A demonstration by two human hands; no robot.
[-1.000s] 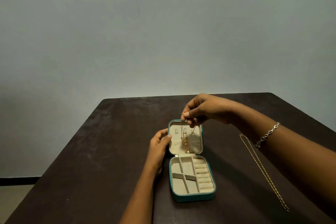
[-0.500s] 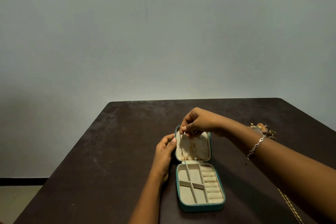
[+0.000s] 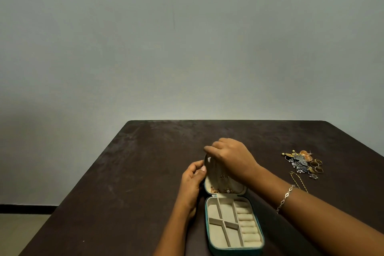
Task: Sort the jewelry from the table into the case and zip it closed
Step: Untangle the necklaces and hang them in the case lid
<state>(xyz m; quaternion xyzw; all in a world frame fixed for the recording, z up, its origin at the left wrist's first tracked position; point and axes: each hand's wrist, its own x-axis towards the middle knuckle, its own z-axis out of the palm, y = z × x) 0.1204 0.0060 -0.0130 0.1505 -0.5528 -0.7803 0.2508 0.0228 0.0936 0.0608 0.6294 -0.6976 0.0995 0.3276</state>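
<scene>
Place: probably a room in a home.
Signs: dark brown table [image 3: 145,172], bare pale wall [image 3: 187,48], black skirting [image 3: 27,209], light floor [image 3: 18,233], loose jewelry [image 3: 303,162] on the table.

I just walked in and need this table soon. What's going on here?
A person is packing jewelry into a small teal case lying open on the dark table. The left hand grips the lid by its left edge; the right hand, curled, works at the lid's top, above chains already inside. The base compartments look empty. A jewelry pile and a gold chain wait on the table to the right.
</scene>
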